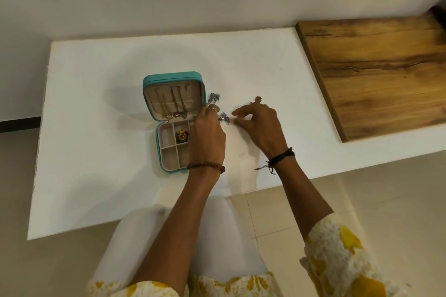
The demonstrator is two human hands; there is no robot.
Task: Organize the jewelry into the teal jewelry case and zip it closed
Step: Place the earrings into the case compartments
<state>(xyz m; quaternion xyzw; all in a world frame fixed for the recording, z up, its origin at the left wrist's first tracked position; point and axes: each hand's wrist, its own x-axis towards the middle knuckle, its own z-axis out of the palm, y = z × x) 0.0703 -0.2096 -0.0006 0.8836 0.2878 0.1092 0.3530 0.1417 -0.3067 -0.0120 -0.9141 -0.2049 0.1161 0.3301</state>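
I see the teal jewelry case [174, 118] lying open on the white counter [96, 103], necklaces [172, 106] hung in its far lid, a gold piece [181, 135] in one tray compartment. My left hand [208, 135] pinches a silver earring [224, 117] just right of the case. My right hand [260, 125] reaches toward it, fingers loose; other earrings [258, 99] lie near.

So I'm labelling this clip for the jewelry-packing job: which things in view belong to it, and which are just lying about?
Part of the job:
- teal jewelry case, open, gold necklaces in its lid, gold piece in a compartment
- silver piece between left hand and right hand
- silver pieces and on the white table

Just lying about:
- wooden board
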